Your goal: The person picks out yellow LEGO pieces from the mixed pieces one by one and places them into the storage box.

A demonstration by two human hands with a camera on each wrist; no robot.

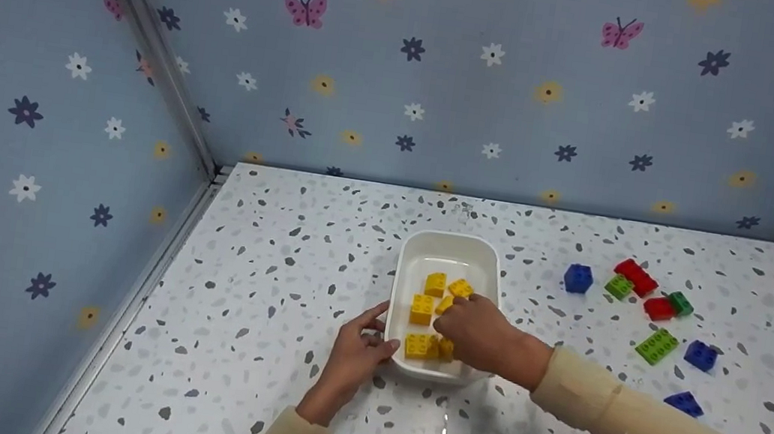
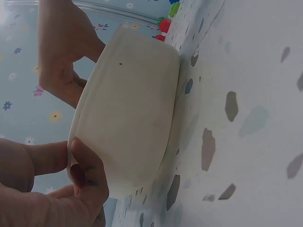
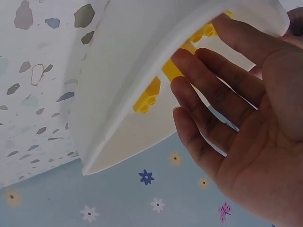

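Note:
A white plastic tub (image 1: 456, 239) stands on the speckled table with several yellow toy bricks (image 1: 421, 310) inside. At its near left corner, my left hand (image 1: 354, 352) grips the rim; thumb and fingers pinch the wall in the left wrist view. My right hand (image 1: 480, 334) reaches over the right side into the tub, close to a small yellow brick (image 1: 445, 305). In the right wrist view its fingers (image 3: 208, 90) are spread and loosely bent, with yellow bricks (image 3: 173, 70) just beyond the fingertips. Whether they touch a brick cannot be made out.
Right of the tub lie loose bricks: a blue one (image 1: 578, 279), a long red one (image 1: 636, 277), a light green one (image 1: 656, 346), another blue one (image 1: 701, 356) and several more. A blue wedge (image 1: 684, 402) lies near the right sleeve. Flower-patterned walls (image 1: 450, 90) border the table.

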